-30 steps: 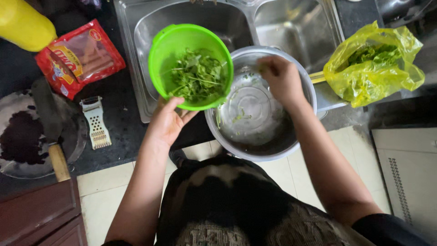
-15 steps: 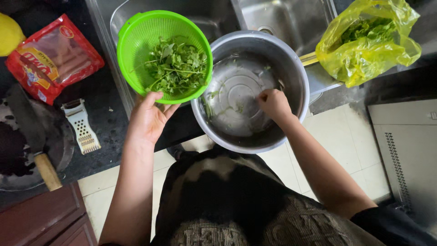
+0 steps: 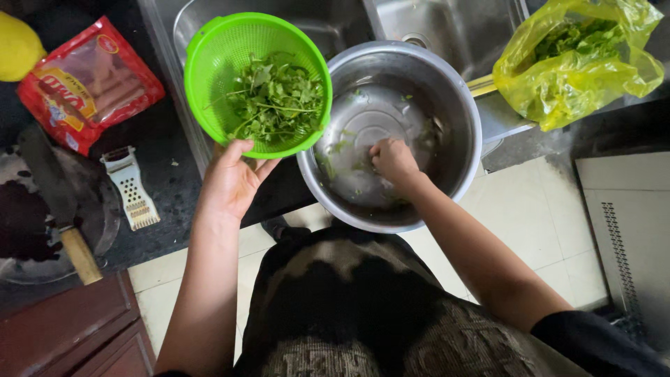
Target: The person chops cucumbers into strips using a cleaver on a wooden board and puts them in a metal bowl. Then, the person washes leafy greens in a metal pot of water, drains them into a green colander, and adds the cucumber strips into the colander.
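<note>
one green colander (image 3: 257, 85) of leafy herbs (image 3: 274, 98), one steel bowl (image 3: 391, 132), one yellow bag (image 3: 579, 59) of greens. the left hand (image 3: 230, 181) grips the colander's near rim, held over the sink (image 3: 335, 21) edge. the right hand (image 3: 393, 160) is bunched inside the bowl, fingers closed on wet leaf scraps.

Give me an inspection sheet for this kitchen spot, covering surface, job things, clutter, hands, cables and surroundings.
Surface: dark countertop beside a steel double sink.
Job's things: green colander holding leafy greens; steel bowl with water and leaf bits.
Clutter: red snack packet, small grater, knife on a round board, yellow bag of greens.
Hands: left hand holds the colander's rim; right hand closed inside the bowl.
Cables: nothing seen.
Surroundings: pale tiled floor, wooden drawer.
</note>
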